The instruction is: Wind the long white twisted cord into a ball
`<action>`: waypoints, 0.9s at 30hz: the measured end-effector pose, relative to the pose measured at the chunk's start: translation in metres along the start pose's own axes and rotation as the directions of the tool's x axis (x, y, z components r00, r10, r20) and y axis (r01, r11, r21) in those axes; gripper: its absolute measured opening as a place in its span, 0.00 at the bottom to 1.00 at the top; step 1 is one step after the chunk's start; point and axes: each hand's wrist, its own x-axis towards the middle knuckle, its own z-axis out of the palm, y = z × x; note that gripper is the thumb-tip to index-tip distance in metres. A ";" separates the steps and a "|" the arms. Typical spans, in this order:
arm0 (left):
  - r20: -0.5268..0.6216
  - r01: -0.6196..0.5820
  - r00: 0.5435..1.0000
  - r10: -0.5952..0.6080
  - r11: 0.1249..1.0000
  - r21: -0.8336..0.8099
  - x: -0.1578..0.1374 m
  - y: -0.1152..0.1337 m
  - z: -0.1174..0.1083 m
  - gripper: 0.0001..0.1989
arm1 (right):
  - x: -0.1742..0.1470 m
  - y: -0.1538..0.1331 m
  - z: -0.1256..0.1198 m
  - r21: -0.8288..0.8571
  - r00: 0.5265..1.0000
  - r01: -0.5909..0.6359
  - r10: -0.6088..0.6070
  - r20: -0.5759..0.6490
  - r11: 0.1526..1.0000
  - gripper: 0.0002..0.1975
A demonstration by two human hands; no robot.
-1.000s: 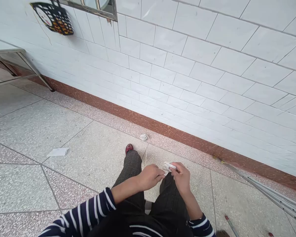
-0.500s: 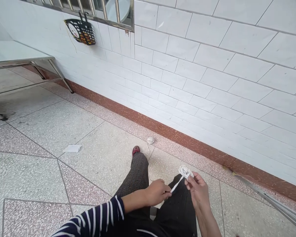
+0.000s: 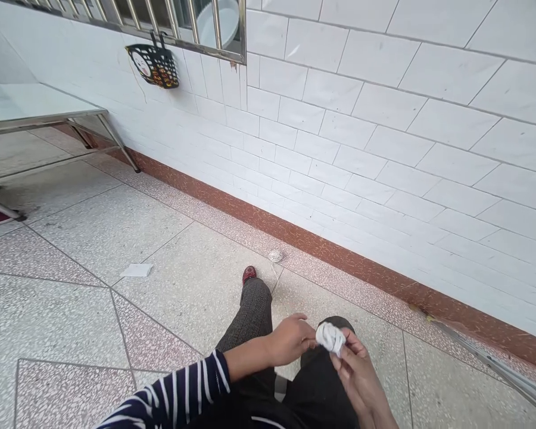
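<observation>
In front of my knees, my right hand [image 3: 356, 364] pinches a small looped bundle of white yarn [image 3: 330, 338] between thumb and fingers. Close beside its left edge is my left hand [image 3: 291, 341], fingers curled and pressed together at the yarn; the strand in its grip is mostly hidden now. A ball of white yarn [image 3: 276, 256] lies on the floor near the wall base. From it a thin strand runs down toward my legs, fading from sight near my left hand.
A tiled wall [image 3: 384, 173] with a red-brown base strip stands ahead. A black basket [image 3: 154, 64] hangs from the window bars. At left is a metal-legged table [image 3: 40, 116]. A white packet [image 3: 137, 270] lies on the floor, and metal poles [image 3: 486, 357] lie at right.
The looped bundle has come down and left, turned toward my left hand. The stretch of strand between my hands has shortened out of sight. The view has shifted slightly.
</observation>
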 end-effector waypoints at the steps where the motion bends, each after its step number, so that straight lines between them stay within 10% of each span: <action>1: 0.019 0.009 1.000 -0.009 1.000 -0.018 -0.004 0.003 0.009 0.11 | 0.008 -0.002 -0.003 -0.021 0.996 0.051 -0.052 -0.071 0.998 0.22; 5: 0.070 0.035 0.997 -0.038 0.999 0.039 -0.016 0.013 0.021 0.13 | 0.034 0.010 -0.013 -0.167 0.985 0.089 -0.111 -0.129 0.982 0.21; 14: -0.038 -0.139 0.987 0.159 0.941 0.308 -0.020 -0.001 -0.013 0.09 | -0.024 0.041 0.003 -0.154 0.962 -0.134 0.166 0.218 0.979 0.19; 18: -0.013 -0.078 0.997 0.081 0.989 0.127 -0.018 0.008 0.011 0.09 | -0.023 0.016 -0.006 0.050 0.998 -0.065 0.065 0.006 0.997 0.17; 21: 0.066 -0.113 0.992 0.104 0.984 0.136 -0.020 0.018 0.029 0.10 | -0.005 0.004 -0.015 -0.127 0.975 0.068 -0.094 -0.203 0.989 0.20; 27: -0.024 -0.131 0.989 0.146 0.940 0.315 -0.025 0.018 0.012 0.08 | -0.003 0.020 -0.014 -0.393 0.992 -0.014 -0.035 -0.118 0.920 0.17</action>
